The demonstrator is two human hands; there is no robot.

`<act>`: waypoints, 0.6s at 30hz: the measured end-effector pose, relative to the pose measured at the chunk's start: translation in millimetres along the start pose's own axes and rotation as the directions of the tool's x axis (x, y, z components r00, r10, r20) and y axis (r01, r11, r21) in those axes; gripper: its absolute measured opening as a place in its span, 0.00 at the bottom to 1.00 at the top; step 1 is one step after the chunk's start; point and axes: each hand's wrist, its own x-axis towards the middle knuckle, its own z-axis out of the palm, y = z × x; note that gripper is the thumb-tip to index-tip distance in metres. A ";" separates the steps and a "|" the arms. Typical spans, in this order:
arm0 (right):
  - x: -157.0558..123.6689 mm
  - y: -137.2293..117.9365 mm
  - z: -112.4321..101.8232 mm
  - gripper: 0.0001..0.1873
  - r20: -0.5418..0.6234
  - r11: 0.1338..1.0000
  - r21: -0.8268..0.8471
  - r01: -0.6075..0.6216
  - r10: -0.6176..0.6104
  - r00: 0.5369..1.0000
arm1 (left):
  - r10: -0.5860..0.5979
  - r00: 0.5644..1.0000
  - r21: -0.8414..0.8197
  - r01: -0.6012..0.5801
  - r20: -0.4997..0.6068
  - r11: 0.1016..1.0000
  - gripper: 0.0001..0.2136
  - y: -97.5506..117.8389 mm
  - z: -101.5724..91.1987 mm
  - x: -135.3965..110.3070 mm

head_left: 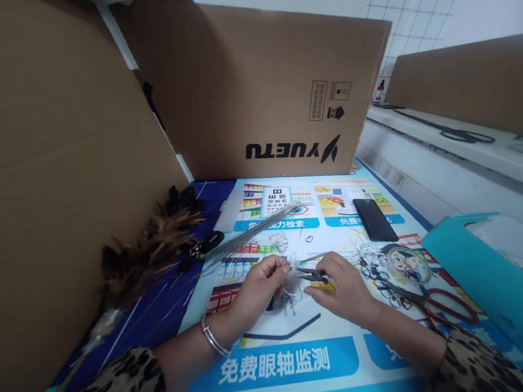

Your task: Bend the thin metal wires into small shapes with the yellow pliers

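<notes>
Head view is looking down on a table covered by a printed poster (271, 365), and cardboard walls (258, 83) are closing it in on the far and left sides. A brown feather duster (149, 253) is lying at the left, and a bundle of thin metal rods (256, 231) is stretching from beside it toward the far middle of the poster. A black phone (375, 219) is resting far right of the hands. Nearer on the right, a round cartoon badge (408, 264) and red-handled scissors (437, 305) are lying among a tangle of small dark wire bits (373, 265), with a teal box (502, 282) standing at the right edge. The left hand (264, 280), a silver bangle (214, 340) sitting on its wrist, is pinching narrowly on a short wire (293, 266) — a fine, pale strand, hard to follow against the busy print. The right hand (342, 287) is closing around pliers (312, 274); its fingers are hiding most of the yellow handles, while the dark nose is pointing left toward the left fingertips. Both tools are meeting low over the poster's middle, near the person — whether the nose is actually gripping the strand is too small to tell. More loose bits are lying just under the hands.
</notes>
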 end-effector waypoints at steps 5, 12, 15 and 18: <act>2.0 2.6 -0.7 0.12 0.018 0.991 0.114 -0.063 0.062 0.998 | -0.008 1.000 0.001 0.008 0.015 1.000 0.08 0.1 0.2 -0.3; 5.0 2.1 -4.0 0.12 0.054 0.960 0.223 -0.170 0.162 0.985 | -0.025 0.999 -0.014 0.026 0.046 1.000 0.09 -0.1 0.1 0.4; 5.8 3.1 -4.4 0.12 0.084 0.944 0.250 -0.215 0.200 0.976 | -0.037 0.997 -0.019 0.038 0.073 0.999 0.09 1.6 0.5 0.6; 6.2 5.0 -3.5 0.12 0.100 0.935 0.254 -0.247 0.229 0.968 | -0.035 0.994 -0.019 0.038 0.105 0.999 0.08 4.5 1.6 -0.6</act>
